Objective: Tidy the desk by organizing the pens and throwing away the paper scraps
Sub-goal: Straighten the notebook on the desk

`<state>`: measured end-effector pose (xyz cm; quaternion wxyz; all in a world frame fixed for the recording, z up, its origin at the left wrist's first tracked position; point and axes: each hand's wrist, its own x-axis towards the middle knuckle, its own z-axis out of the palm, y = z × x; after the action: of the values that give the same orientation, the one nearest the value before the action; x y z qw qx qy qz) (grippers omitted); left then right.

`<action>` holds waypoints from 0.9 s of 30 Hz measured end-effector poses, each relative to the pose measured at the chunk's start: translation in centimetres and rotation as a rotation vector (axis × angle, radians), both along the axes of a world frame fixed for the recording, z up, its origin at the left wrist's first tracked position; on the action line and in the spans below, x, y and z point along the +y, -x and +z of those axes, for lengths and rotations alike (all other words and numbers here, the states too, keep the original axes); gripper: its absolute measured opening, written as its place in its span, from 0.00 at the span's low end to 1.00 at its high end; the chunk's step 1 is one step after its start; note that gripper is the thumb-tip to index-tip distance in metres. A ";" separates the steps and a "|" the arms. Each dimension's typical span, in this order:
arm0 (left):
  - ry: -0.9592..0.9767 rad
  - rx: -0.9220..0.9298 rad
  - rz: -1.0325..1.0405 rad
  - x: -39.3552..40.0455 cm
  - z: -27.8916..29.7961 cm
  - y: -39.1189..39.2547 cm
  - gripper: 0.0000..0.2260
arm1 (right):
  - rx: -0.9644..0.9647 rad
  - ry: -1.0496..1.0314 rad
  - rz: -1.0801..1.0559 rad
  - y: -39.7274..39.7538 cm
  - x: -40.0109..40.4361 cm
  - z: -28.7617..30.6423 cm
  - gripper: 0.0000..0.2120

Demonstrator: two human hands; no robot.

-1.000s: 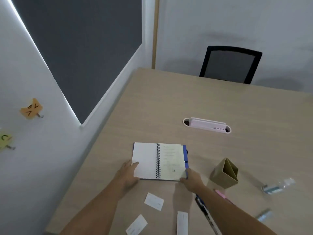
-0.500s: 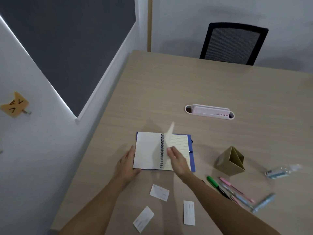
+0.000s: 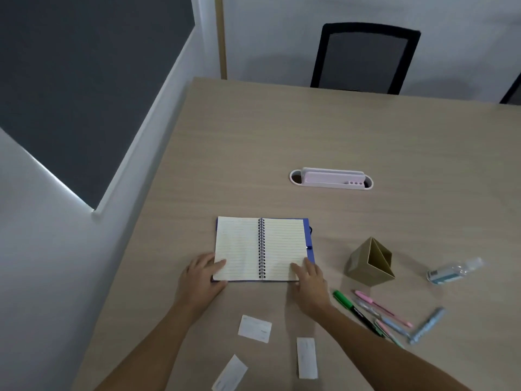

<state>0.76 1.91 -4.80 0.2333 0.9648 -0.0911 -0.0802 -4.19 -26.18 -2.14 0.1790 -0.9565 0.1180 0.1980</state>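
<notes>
Head view, left to right. Left hand (image 3: 200, 279) lies flat on the surface (image 3: 282, 136), grip slack and holding nothing, its thumb resting on the lower left corner of the open spiral notebook (image 3: 260, 248). Right hand (image 3: 309, 282) presses spread fingers on the notebook's lower right corner, likewise holding nothing. Three paper scraps lie loose near the front edge: one (image 3: 255, 328) between the forearms, one (image 3: 229, 375) nearer the edge, one (image 3: 306, 357) beside the right forearm. Right of the notebook stands a tan pen holder (image 3: 370, 263). Below it, scattered pens (image 3: 377, 316) lie on the surface, outside the holder. A small clear bottle (image 3: 451, 270) lies on its side farther right.
</notes>
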 end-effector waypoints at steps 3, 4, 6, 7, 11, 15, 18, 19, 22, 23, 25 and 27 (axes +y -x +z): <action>-0.025 -0.017 0.019 -2.2 0.0 -2.1 0.23 | 0.006 -0.003 -0.017 -2.0 -1.7 -0.1 0.29; -0.032 -0.009 0.028 -3.0 0.0 -3.0 0.23 | 0.008 -0.010 -0.023 -2.9 -2.2 -0.1 0.29; -0.039 0.013 0.042 -4.5 0.0 -4.7 0.24 | 0.024 -0.012 -0.030 -5.1 -3.4 0.1 0.29; -0.040 0.019 0.049 -5.2 0.0 -5.6 0.24 | 0.035 -0.011 -0.030 -6.2 -4.1 0.1 0.29; -0.065 0.033 0.077 -7.4 -0.1 -9.0 0.25 | 0.062 -0.038 -0.013 -10.2 -6.4 0.1 0.30; -0.074 0.060 0.100 -8.5 -0.1 -11.7 0.25 | 0.022 -0.066 -0.055 -12.7 -7.1 -0.2 0.29; -0.066 0.065 0.105 -8.7 0.0 -12.4 0.25 | 0.020 -0.075 -0.088 -13.4 -6.8 -0.3 0.29; -0.064 0.074 0.101 -8.8 0.0 -12.4 0.25 | 0.031 -0.071 -0.082 -13.4 -6.8 -0.2 0.29; -0.078 0.138 0.096 -9.3 0.8 -12.1 0.30 | 0.079 -0.095 -0.021 -13.6 -7.3 1.5 0.29; -0.081 0.150 0.101 -9.7 1.2 -11.6 0.32 | 0.072 -0.123 -0.002 -13.7 -7.7 2.6 0.29; -0.069 0.121 0.129 -10.7 2.1 -10.0 0.34 | -0.012 -0.211 -0.026 -13.8 -8.9 5.3 0.26; -0.030 0.087 0.118 -12.3 3.0 -7.6 0.30 | -0.171 -0.290 -0.094 -13.3 -10.8 8.4 0.22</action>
<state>8.37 -10.41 -1.76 0.2269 0.9675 -0.0228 -0.1096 9.14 -37.02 6.23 0.3334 -0.9274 0.1172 0.1225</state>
